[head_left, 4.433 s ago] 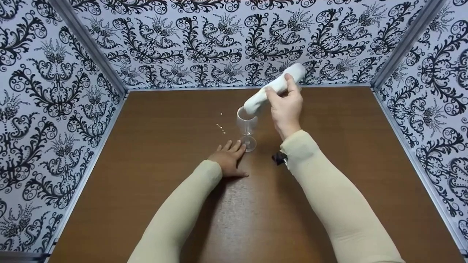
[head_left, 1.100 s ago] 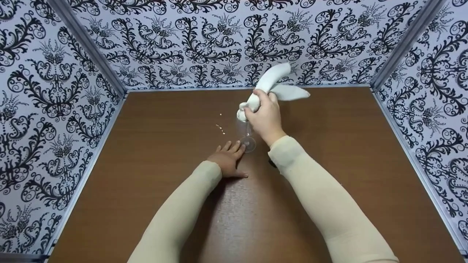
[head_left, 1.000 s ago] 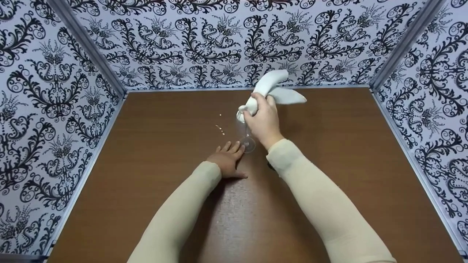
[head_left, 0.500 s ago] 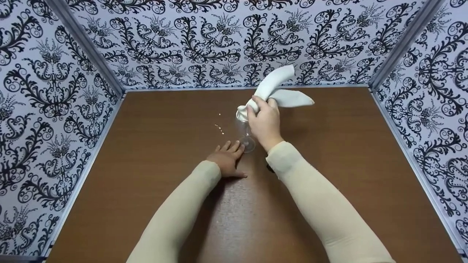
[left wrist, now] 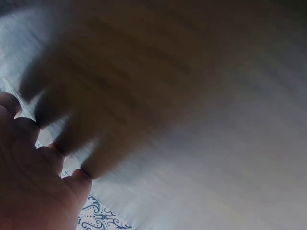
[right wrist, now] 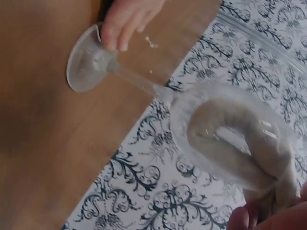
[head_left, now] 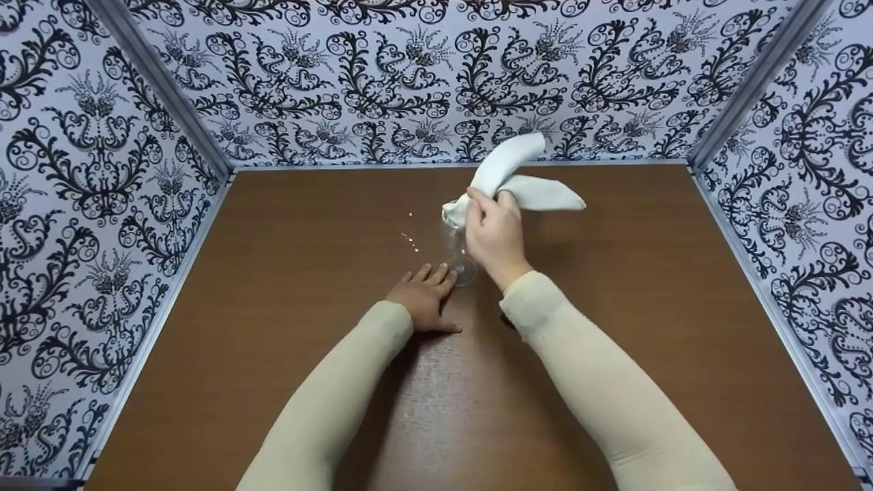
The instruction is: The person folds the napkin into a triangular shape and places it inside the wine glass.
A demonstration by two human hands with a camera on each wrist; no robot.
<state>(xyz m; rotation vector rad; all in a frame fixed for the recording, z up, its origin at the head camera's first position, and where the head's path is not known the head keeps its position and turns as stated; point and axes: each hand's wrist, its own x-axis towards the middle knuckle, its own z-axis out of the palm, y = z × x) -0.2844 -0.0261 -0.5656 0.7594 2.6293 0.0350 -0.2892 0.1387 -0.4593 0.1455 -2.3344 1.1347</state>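
An upright wine glass (head_left: 462, 271) of clear glass stands on the brown table. A white cloth napkin (head_left: 508, 160) has its looped lower part inside the bowl; the right wrist view shows that folded napkin (right wrist: 225, 117) through the glass. Two loose ends stick out behind the hand, one upward, one to the right. My right hand (head_left: 496, 235) pinches the napkin at the rim, partly covering the bowl. My left hand (head_left: 424, 294) lies flat with fingers spread. In the right wrist view, fingertips of the left hand (right wrist: 129, 21) rest on the glass's foot.
Small pale specks (head_left: 410, 240) lie on the table (head_left: 307, 259) to the left of the glass. Patterned black-and-white panels (head_left: 382, 82) in metal frames rise along the back and both sides.
Over four seconds ago the right hand held the napkin as a roll tilted over the glass. Now its looped end is inside the bowl. Recently the right hand has sunk slightly; the left stays put.
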